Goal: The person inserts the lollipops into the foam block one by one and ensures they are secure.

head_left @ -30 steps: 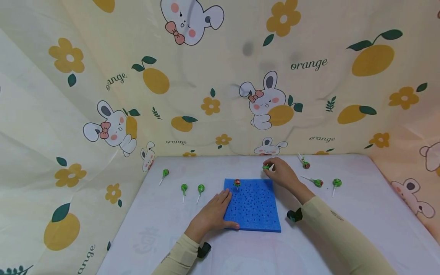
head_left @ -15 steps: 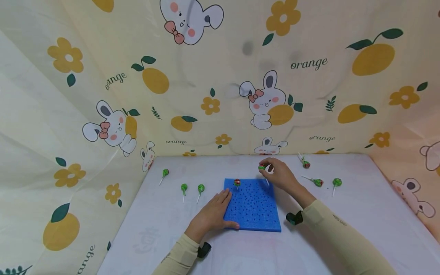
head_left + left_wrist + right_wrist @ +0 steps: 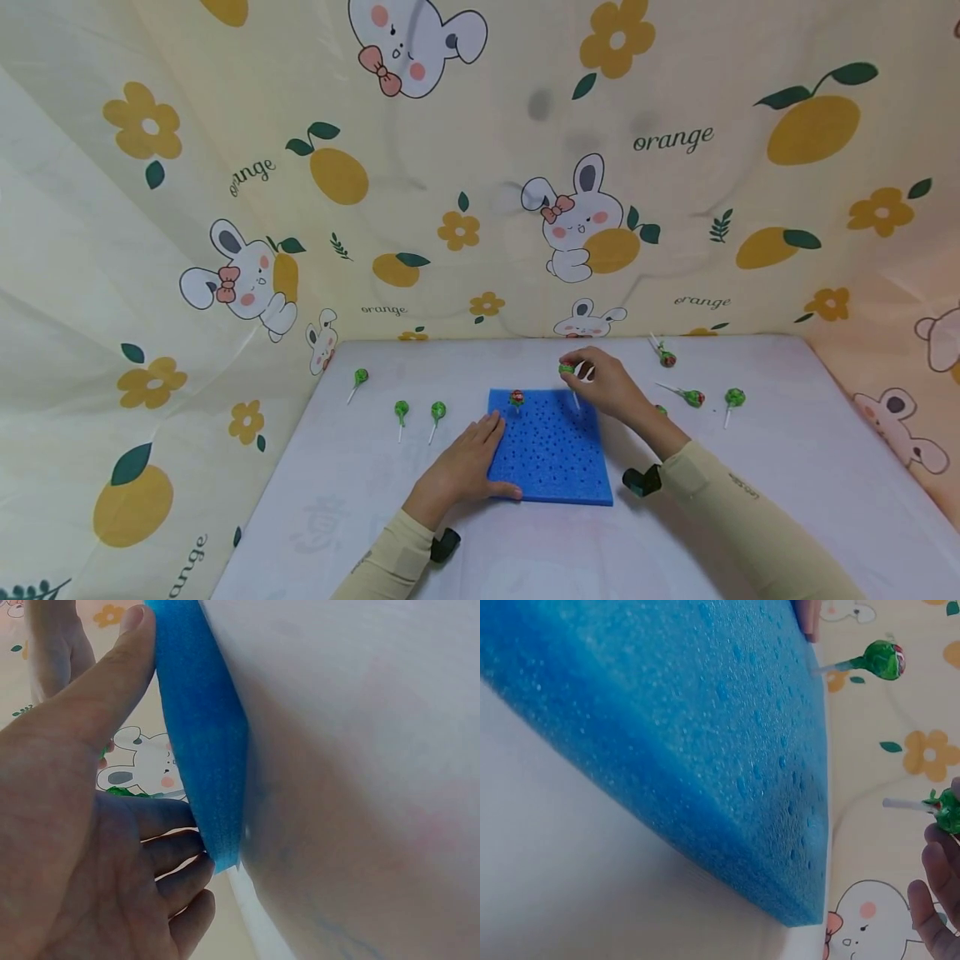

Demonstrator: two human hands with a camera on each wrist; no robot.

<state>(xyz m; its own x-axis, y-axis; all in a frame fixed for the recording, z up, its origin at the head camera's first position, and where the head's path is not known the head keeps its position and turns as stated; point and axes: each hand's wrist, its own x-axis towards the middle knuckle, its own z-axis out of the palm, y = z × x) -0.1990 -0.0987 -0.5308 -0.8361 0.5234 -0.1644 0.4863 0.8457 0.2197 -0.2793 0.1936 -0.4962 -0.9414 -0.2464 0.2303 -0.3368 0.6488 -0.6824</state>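
Note:
My left hand (image 3: 465, 462) rests against the left side of a blue foam board (image 3: 551, 454) full of small holes. Its fingers touch the left edge and its thumb lies at the near left corner. One lollipop (image 3: 517, 397) in a green and red wrapper stands upright in the board near the far left corner. Over the board's far right part, my right hand (image 3: 607, 383) pinches another lollipop (image 3: 566, 367) by its wrapped head, stick pointing down. In the right wrist view that white stick (image 3: 906, 804) shows its free end apart from the foam.
Three green lollipops lie left of the board, the nearest lollipop (image 3: 438, 410) close to it. Several more lie on the right, among them a lollipop (image 3: 735, 397) farthest out; one lollipop (image 3: 661, 409) is mostly hidden behind my right wrist. A printed cloth wall (image 3: 427, 317) rises behind the table.
My right hand has carried its lollipop slightly left and turned it stick-down over the board's far right part. The left hand has stayed on the board.

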